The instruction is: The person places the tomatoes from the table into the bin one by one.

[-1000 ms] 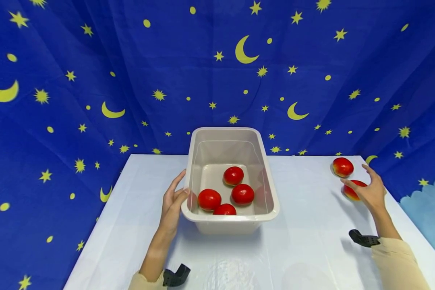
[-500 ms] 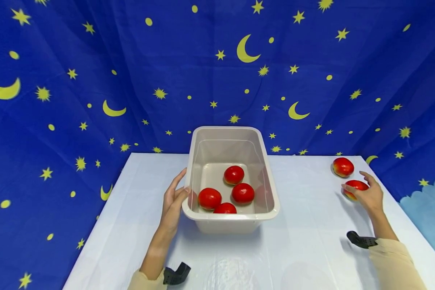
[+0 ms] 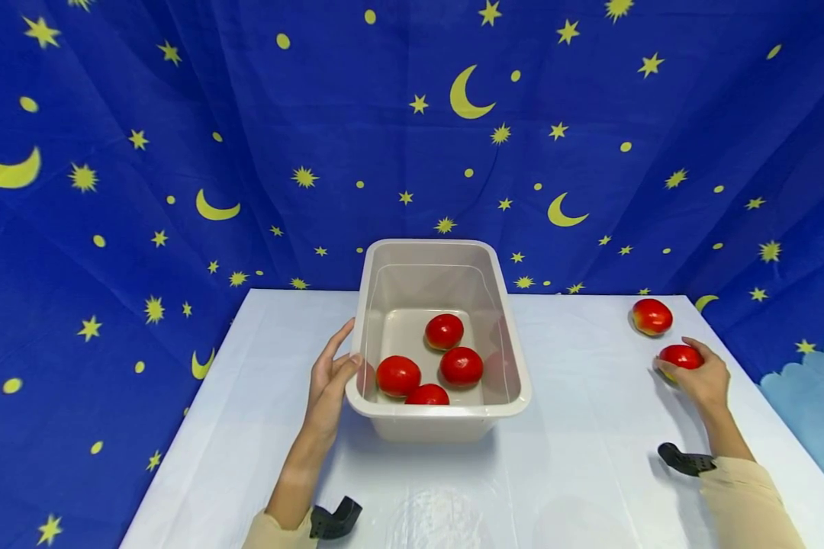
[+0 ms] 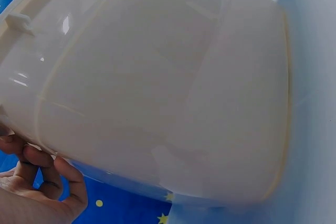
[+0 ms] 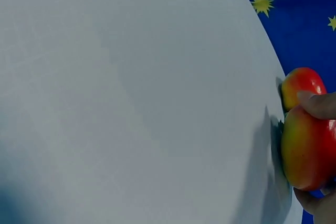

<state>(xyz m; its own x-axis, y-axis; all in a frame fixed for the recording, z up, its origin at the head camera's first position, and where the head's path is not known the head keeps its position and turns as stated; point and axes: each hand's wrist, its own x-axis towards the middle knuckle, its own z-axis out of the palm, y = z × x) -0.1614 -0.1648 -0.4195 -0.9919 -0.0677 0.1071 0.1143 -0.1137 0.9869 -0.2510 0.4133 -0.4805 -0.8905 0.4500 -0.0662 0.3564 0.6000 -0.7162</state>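
Observation:
My left hand grips the left rim of a beige plastic bin, thumb on top near the front corner. In the left wrist view the curled fingers sit at the bin's edge. Several red tomatoes, one of them a tomato near the middle, lie on the bin's floor. At the table's right side my right hand holds a red tomato with a yellow-green side. The right wrist view shows thumb and fingers on opposite sides of this tomato; part of the hand is out of frame.
One more tomato lies just behind the held one, near the table's back right corner. The white table ends at a blue curtain with yellow moons and stars, hanging behind and on both sides.
My right hand has lowered from above onto the nearer tomato, and its fingers have closed around it. The left hand and the bin stay in place.

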